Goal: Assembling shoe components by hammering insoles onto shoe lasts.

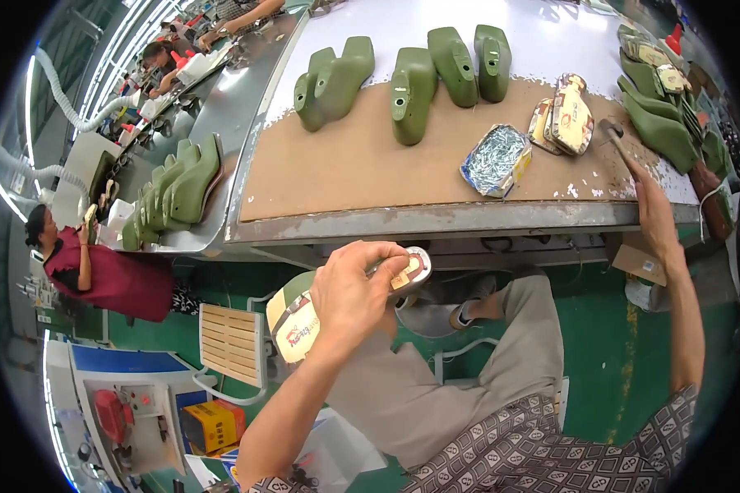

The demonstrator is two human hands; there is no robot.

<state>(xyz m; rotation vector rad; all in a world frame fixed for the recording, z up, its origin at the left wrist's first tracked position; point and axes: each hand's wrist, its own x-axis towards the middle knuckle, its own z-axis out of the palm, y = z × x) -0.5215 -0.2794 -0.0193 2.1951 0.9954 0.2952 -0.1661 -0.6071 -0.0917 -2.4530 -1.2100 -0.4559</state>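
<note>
My left hand grips a green shoe last, sole side up, above my lap. A cream printed insole lies along its sole, partly hidden under my fingers. The thumb and fingertips press near the rounded heel end; whether they pinch something small cannot be made out. On the right, my right hand is closed round the handle of a hammer, whose head rests on the brown board. Left of the hammer lie a few stacked insoles and an open box full of small nails.
Several green lasts stand on the brown board; more lasts with insoles are piled at the right edge. A row of lasts fills the left bench. A person stands left, near a slatted stool. Others work farther back.
</note>
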